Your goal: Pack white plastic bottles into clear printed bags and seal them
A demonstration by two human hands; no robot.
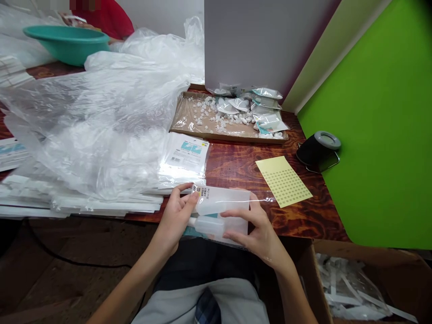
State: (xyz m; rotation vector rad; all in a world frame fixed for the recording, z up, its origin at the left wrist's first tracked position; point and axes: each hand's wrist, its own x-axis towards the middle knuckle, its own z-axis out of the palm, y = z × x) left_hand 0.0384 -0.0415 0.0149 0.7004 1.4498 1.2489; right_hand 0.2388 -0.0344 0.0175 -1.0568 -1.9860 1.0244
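- Plastic sheeting (91, 121) heaps to my left, against a cardboard tray (216, 135)
- My left hand (175, 220) and right hand (258, 229) grasp a bagged plastic bottle (216, 225), fingers curled around it, at the wooden table's (236, 166) near edge

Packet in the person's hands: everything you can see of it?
The clear plastic packet is a flat, glossy bag holding what look like two translucent white plastic bottles; the lower one shows a narrow nozzle pointing left. A small dark-and-gold label sits at its upper left corner, with teal print along the lower edge; the text is unreadable. It is held just above the near edge of the wooden table, gripped at one end by the left hand and across the front by the right hand.
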